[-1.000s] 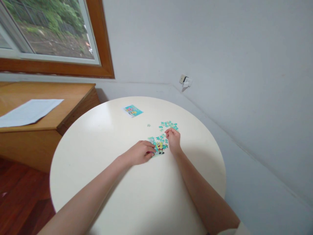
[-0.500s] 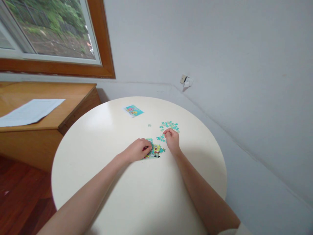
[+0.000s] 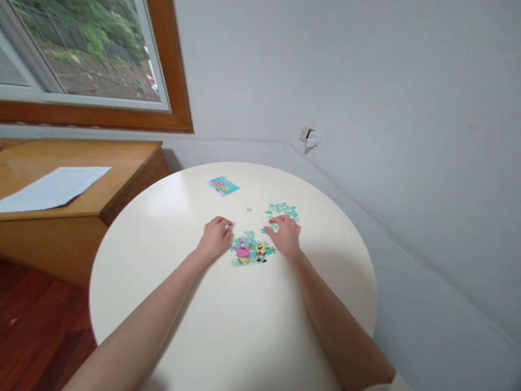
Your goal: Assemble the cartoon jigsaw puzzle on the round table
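Observation:
A partly joined jigsaw puzzle [image 3: 243, 251] lies on the round white table, showing a pink starfish figure, a pale figure and a yellow square figure. Just off its upper left edge is my left hand [image 3: 215, 238], fingers bent, thumb and forefinger apart, nothing visible between them. My right hand [image 3: 285, 235] hovers by the loose puzzle pieces [image 3: 284, 207], thumb and forefinger spread. Several teal pieces lie under and beside its fingertips; whether it touches one I cannot tell. One single puzzle piece [image 3: 249, 209] sits apart, above the joined part.
A small picture card [image 3: 223, 185] with the same figures lies at the table's [image 3: 228, 326] far side. To the left, a wooden cabinet [image 3: 134, 179] carries a paper sheet [image 3: 57, 187]. A plug sits in the wall socket [image 3: 310, 136] behind, and a window is at upper left.
My left hand has pulled back up and left off the joined puzzle, uncovering the pink figure. My right hand's thumb and forefinger have opened from a pinch near the loose pieces.

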### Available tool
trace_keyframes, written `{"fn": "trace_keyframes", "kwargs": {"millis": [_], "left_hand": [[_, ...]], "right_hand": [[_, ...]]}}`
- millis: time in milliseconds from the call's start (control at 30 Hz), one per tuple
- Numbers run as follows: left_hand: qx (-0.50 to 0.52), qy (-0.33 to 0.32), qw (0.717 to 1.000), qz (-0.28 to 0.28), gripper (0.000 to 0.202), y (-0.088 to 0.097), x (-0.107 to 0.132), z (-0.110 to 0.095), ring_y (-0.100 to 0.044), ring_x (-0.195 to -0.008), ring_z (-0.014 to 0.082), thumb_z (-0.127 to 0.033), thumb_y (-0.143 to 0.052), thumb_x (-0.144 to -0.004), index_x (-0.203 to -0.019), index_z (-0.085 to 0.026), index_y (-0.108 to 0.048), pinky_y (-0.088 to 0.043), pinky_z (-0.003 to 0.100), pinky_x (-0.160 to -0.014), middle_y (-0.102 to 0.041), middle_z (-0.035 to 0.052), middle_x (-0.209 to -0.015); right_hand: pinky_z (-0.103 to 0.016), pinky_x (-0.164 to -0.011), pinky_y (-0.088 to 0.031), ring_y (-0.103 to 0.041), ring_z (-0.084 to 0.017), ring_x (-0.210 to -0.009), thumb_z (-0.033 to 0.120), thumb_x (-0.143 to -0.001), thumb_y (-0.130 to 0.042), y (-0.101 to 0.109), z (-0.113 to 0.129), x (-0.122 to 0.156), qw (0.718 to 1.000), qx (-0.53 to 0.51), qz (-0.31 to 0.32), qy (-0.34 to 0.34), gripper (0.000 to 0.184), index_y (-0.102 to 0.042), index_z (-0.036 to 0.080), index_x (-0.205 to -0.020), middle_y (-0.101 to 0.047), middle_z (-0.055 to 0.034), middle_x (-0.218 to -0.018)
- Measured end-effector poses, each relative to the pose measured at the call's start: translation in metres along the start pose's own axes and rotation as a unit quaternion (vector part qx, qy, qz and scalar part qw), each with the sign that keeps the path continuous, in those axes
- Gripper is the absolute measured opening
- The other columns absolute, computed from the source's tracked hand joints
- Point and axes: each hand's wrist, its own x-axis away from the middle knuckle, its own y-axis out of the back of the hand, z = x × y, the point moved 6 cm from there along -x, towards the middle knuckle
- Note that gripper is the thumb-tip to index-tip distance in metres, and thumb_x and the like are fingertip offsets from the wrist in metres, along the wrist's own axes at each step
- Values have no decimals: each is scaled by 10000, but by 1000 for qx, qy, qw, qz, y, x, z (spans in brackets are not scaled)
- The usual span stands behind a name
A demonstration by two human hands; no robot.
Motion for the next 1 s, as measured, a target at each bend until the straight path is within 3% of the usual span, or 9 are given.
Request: {"fn": "trace_keyframes", "kwargs": {"millis": [233,400,667,1000], "left_hand": [[-29,-11,999,23,319,-3,2,-2,-574,-1057,254,-166,-465,-780,-1013,-191,-681,-443,430,-943,-629,95,-1104],[-33,-17,999,23,323,-2,2,-2,-575,-1038,249,-170,-463,-776,-1008,-208,-685,-448,420,-934,-631,87,-1096],[-38,-18,999,25,328,-3,2,-2,-572,-1041,254,-172,-461,-778,-1016,-214,-682,-448,420,-927,-628,87,-1104],[-33,-17,999,26,325,-2,2,-2,-569,-1044,251,-176,-463,-778,-1013,-217,-683,-445,425,-931,-633,82,-1103]], "right_hand": [[-378,-879,-320,-513,-229,-1013,263,-832,-563,1,-5,-2,999,-33,-30,0,138,-674,235,-911,-612,-61,-1047],[-384,-901,-319,-520,-231,-1038,338,-777,-650,-3,-1,-2,999,-44,-6,20,158,-677,245,-902,-608,-49,-1047],[-359,-861,-329,-525,-215,-983,238,-824,-548,-4,-8,-3,1000,-22,-9,-10,138,-685,225,-820,-621,-55,-1003],[-350,-843,-344,-531,-225,-975,270,-790,-605,-6,-5,-3,1000,-25,7,3,96,-686,232,-825,-642,-52,-987]]}}
